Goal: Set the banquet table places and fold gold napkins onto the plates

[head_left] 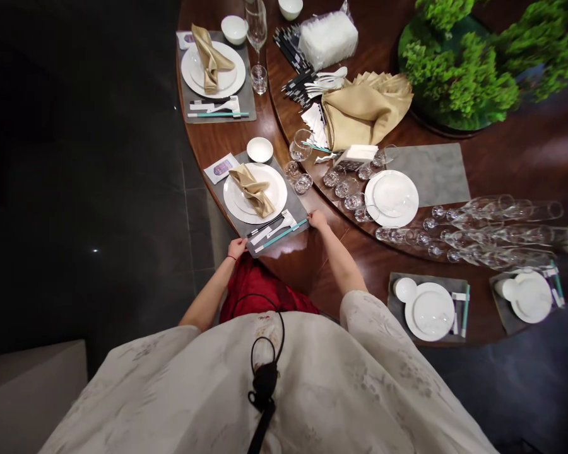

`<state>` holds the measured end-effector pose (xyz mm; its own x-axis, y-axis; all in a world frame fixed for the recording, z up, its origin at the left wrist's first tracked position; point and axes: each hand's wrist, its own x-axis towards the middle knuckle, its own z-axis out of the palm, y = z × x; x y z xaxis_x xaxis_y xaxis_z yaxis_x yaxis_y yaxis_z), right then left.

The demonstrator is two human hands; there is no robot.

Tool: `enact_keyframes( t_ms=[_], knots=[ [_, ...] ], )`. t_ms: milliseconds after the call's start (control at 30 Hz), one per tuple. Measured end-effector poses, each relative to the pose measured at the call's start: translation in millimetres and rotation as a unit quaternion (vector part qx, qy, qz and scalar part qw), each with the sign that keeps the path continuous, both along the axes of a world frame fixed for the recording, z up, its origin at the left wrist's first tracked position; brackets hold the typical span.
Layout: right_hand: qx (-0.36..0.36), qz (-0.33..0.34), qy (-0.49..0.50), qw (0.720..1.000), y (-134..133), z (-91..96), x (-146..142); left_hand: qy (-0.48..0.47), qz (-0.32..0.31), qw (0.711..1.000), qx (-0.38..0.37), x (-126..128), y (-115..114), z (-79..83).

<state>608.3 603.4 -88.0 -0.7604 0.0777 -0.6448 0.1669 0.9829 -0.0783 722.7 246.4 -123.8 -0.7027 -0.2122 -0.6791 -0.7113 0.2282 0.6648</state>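
A grey placemat [293, 203] lies at the table's curved edge in front of me. My left hand [237, 248] pinches its near left corner at the edge. My right hand [317, 219] has its fingers closed at the near right corner, beside the end of a teal chopstick sleeve [280, 236]. Stacked white plates [278, 205] on the mat carry a folded gold napkin [253, 189]. Next to them lie black chopsticks [267, 224] and a white spoon [286, 221]. A white bowl [260, 150] and a printed card [221, 168] are at the far side.
Small glasses [303, 183] and a wine glass [301, 144] stand right of the mat. Another place setting [243, 113] is farther up the edge. The raised turntable [284, 107] holds gold napkins [355, 116], plates [392, 198], many stemmed glasses [497, 230] and greenery [473, 75].
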Motion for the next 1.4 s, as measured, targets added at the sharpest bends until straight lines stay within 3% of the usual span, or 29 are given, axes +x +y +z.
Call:
enact_keyframes(
  t_ms=[133, 300, 567, 733, 1100, 1400],
  knots=[
    [-0.008, 0.001, 0.006, 1.0, 7.6, 7.7, 26.2, -0.028, -0.03, 0.999, -0.023, 23.3, 4.6, 3.4],
    [-0.008, 0.014, 0.019, 1.0, 35.5, 13.0, 67.9, -0.032, -0.057, 0.996, -0.056, 78.4, 32.0, -0.9],
    [0.001, 0.037, 0.04, 0.999, 107.6, 11.2, 145.5, -0.054, -0.103, 0.992, -0.057, 180.8, 112.9, -15.6],
    [0.023, 0.038, 0.046, 0.998, 154.0, 12.3, 185.3, -0.077, -0.134, 0.987, -0.034, 228.5, 167.1, -15.3],
    [0.03, 0.012, 0.033, 0.999, 222.1, 10.4, 211.1, -0.062, -0.176, 0.982, -0.035, 277.6, 248.6, -15.8],
    [0.025, 0.063, 0.047, 0.997, 243.5, -3.2, 212.7, -0.098, -0.166, 0.981, -0.021, 281.9, 263.4, -16.1]
  ],
)
